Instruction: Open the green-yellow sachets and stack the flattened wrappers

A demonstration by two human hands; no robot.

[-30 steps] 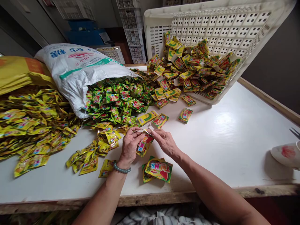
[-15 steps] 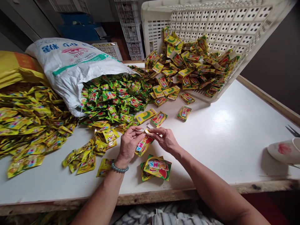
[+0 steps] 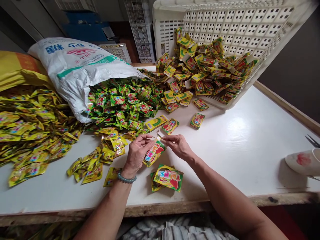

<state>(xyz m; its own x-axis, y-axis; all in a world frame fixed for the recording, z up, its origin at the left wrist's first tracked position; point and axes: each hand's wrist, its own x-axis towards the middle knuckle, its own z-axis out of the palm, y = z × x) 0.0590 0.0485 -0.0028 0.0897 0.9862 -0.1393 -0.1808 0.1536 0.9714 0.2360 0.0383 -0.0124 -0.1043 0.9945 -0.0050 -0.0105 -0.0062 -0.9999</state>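
Observation:
My left hand [image 3: 136, 153] and my right hand [image 3: 178, 146] meet over the table's front middle, both pinching the top of one small yellow-green printed box [image 3: 153, 153]. Its white top flap shows between my fingertips. A beaded bracelet circles my left wrist. Just below my hands lies a flat printed packet [image 3: 169, 176] on top of another. Two folded boxes [image 3: 170, 126] rest just beyond my fingers.
A white woven sack [image 3: 75, 70] spills green sachets [image 3: 122, 103]. Yellow sachets [image 3: 32, 133] cover the left side. A tilted white plastic crate [image 3: 232, 30] at the back holds several folded boxes. A bowl [image 3: 303, 161] and scissors [image 3: 312, 140] sit at the right edge.
The box in my hands has tilted flatter so its printed face shows more, and my fingers have shifted along its top flap. The view has drifted slightly.

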